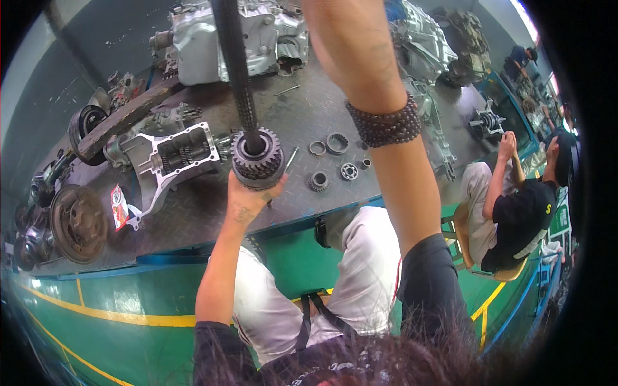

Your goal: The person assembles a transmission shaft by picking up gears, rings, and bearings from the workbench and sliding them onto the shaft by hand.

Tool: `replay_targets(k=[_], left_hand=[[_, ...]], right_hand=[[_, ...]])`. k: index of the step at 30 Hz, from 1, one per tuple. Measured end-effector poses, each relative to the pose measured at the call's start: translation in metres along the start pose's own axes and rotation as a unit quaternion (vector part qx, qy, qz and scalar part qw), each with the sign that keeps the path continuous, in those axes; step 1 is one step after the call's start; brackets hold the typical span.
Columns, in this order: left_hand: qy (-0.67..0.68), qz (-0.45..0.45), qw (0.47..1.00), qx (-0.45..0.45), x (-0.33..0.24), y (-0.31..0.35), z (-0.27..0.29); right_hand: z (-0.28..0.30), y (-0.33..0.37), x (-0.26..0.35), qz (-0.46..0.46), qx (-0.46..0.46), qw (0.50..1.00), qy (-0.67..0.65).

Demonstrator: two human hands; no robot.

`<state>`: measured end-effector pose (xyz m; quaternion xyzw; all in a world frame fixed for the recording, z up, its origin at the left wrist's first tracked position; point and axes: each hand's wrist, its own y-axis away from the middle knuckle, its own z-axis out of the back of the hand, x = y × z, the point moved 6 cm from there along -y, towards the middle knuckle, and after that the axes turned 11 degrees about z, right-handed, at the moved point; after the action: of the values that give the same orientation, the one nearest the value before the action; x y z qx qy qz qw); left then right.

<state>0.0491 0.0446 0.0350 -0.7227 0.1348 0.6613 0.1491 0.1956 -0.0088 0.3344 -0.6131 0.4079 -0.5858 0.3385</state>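
Note:
My left hand [251,198] is closed around the lower side of a steel gear assembly [257,177], keeping it upright at the bench edge. A long dark bar with a knurled surface [238,71] runs from the gear's central bore up past the top of the picture. My right arm is raised, with a dark beaded bracelet [384,121] on it. Only the wrist and part of my right hand [344,32] show at the top edge; its fingers are cut off from sight. Beside the gear lies a slim metal rod or bolt [291,159].
An open gearbox housing [164,154] lies to the left. Loose rings [337,143], a bearing [349,171] and a small gear [318,182] rest on the metal-topped bench [283,219]. A large silver casing [225,45] stands behind. Another person [515,212] sits at the right.

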Motion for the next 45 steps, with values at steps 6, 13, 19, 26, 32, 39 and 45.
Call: replay_targets(k=[6, 13, 19, 26, 32, 39, 45], left_hand=[[0.032, -0.010, 0.999, -0.023, -0.008, 0.009, 0.011], [-0.020, 0.022, 0.999, -0.024, 0.004, 0.006, 0.011], [0.004, 0.002, 0.999, -0.048, 0.009, 0.007, 0.019], [-0.047, -0.008, 0.997, -0.056, 0.019, 0.004, 0.027], [-0.011, -0.024, 0.999, -0.034, 0.017, 0.000, 0.021], [0.036, -0.025, 0.998, -0.038, 0.012, 0.005, 0.027], [0.036, -0.023, 0.999, -0.028, 0.013, 0.005, 0.022]], right_hand=[[0.080, 0.064, -0.068, -0.066, 0.041, 0.987, 0.137], [0.214, 0.263, -0.122, -0.238, 0.056, 0.901, 0.358], [0.252, 0.336, -0.096, -0.287, -0.003, 0.836, 0.468], [0.257, 0.362, -0.103, -0.220, -0.084, 0.825, 0.514], [0.262, 0.368, -0.107, -0.167, 0.032, 0.759, 0.628], [0.260, 0.372, -0.105, -0.277, -0.047, 0.862, 0.421], [0.214, 0.329, -0.096, -0.158, 0.121, 0.801, 0.564]])
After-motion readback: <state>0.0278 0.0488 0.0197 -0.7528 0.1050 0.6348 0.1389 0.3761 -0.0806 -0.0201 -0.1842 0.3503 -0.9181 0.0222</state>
